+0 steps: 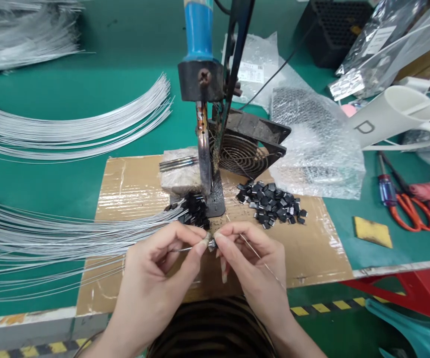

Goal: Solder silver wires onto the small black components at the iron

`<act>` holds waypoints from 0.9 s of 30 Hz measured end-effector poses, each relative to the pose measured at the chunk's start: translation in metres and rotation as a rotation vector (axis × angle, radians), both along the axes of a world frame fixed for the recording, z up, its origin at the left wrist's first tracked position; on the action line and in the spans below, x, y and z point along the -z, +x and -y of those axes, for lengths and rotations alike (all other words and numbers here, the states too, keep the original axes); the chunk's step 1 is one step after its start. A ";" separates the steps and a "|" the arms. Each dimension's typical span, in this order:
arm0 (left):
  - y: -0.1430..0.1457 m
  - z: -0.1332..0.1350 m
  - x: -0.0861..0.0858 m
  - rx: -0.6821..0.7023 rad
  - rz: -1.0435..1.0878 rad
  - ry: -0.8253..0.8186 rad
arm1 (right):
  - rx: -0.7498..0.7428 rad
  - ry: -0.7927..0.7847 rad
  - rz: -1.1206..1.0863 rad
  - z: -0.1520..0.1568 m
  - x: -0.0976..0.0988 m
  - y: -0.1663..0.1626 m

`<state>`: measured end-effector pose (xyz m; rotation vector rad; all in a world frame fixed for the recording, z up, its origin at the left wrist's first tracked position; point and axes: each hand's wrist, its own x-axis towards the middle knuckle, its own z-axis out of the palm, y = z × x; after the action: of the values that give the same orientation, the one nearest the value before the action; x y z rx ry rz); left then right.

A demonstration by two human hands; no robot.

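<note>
My left hand (158, 268) pinches a thin silver wire (183, 249) near its end. My right hand (250, 261) pinches a small dark component (212, 243) at that wire's tip; another thin wire (259, 261) runs across its fingers. Both hands meet above a brown cardboard sheet (132, 189) on the green bench. Just behind them stands a soldering iron (203, 149) with a blue handle, clamped pointing down. A loose heap of small black components (270, 204) lies to the right of it. Finished wires with black ends (194, 211) fan out to the left.
Bundles of silver wires (61, 129) curve across the left of the bench. A black fan (246, 144), bubble wrap (311, 149), a white mug (393, 117), red-handled scissors (408, 209), a screwdriver (386, 186) and a yellow sponge (373, 232) lie to the right.
</note>
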<state>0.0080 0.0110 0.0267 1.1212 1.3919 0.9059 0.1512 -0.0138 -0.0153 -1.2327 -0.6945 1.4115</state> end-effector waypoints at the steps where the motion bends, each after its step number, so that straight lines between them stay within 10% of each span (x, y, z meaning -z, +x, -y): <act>1: -0.001 -0.001 0.001 0.003 -0.005 0.002 | -0.001 0.037 0.084 0.001 0.000 0.001; 16: -0.009 -0.018 0.010 0.058 -0.162 0.125 | -0.031 0.262 0.530 0.004 0.003 0.016; 27: -0.007 -0.036 0.008 0.053 -0.153 0.110 | -0.024 0.243 0.286 -0.018 -0.011 0.009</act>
<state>0.0006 0.0470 0.0182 1.3284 1.4421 0.8826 0.1597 0.0045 -0.0048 -1.2463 -1.0478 1.1404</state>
